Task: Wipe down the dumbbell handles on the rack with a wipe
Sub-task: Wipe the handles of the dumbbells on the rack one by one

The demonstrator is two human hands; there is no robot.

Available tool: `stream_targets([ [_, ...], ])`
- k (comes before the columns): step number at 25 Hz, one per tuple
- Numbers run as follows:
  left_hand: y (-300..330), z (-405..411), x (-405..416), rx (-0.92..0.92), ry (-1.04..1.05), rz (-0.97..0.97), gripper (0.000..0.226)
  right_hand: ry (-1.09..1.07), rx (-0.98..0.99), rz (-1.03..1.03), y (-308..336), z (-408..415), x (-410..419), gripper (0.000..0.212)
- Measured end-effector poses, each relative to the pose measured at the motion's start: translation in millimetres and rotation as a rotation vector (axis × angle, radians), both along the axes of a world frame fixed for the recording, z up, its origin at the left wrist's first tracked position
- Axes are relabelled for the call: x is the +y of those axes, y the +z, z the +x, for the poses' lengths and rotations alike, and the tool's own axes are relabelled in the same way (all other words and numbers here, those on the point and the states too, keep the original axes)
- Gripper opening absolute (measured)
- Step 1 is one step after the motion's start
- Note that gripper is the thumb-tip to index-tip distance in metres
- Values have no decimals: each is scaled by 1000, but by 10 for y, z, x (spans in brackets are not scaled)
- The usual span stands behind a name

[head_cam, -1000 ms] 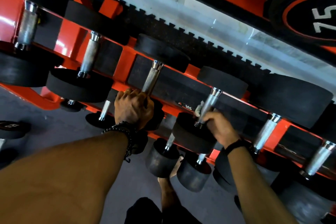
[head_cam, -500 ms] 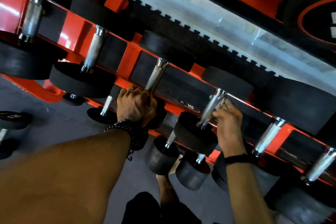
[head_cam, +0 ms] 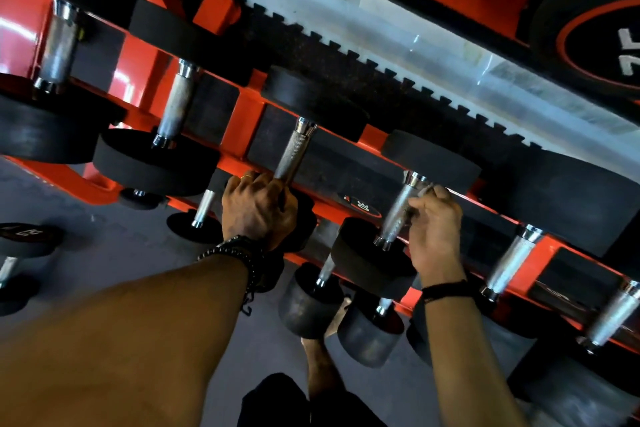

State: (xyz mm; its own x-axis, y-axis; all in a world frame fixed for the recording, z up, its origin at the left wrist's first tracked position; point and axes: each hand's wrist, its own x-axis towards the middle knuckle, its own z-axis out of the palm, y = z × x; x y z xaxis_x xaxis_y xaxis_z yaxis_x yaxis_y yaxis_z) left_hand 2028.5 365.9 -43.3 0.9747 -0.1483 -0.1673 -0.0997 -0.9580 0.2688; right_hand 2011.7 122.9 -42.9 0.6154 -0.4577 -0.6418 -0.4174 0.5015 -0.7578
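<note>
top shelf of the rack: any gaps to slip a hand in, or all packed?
Free: the gap between the knurled handle gripped by the left hand and the handle at the right hand. Also bare grey floor left of the left forearm. Crowded: lower tier under both hands, dumbbell heads bunched.

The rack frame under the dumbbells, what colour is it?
The rack frame is glossy red-orange, seen in the head view, the only one.

Knurled metal handle [head_cam: 293, 155], glossy rack [head_cam: 142, 55].
</note>
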Motion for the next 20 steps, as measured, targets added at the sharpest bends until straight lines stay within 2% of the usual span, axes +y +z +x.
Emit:
stream_targets([
  [3, -19, 20, 17, 12, 1, -6, 33, 49, -27, -3, -57, -34, 38, 40],
  [5, -12, 3, 12, 4, -5, -15, 34, 5, 45, 46, -68, 14, -54, 60],
  [6, -1, -3, 13, 5, -8, -18, 34, 8, 74, 50, -75, 10, -99, 61],
  [8, 9, 6, 11, 18, -8, -13, 34, 68, 72, -30, -54, -58, -82, 31],
  [9, 1, 14, 8, 17, -5, -10, 34, 89, 61, -57, -40, -81, -40, 30],
  [12, -11, 2, 8, -16, -11, -8, 32, 90, 83, 108, -94, 87, -83, 63],
  [14, 13, -7, 7, -16, -14, -2, 31, 148, 173, 158, -172, 290, -131, 41],
  [15, 15, 2, 0, -3, -11, 2, 31, 149, 223, 109, -228, 360, -118, 31],
  [17, 4, 15, -16, -19, -8, 3, 30, 96, 238, -30, -267, 373, -16, 30],
  [18, 9, 7, -14, -29, -7, 2, 30, 80, 206, -192, -293, 315, 23, 25],
  [20, 33, -4, -15, -31, -11, -11, 32, 168, 244, -728, -289, 158, 95, 21],
])
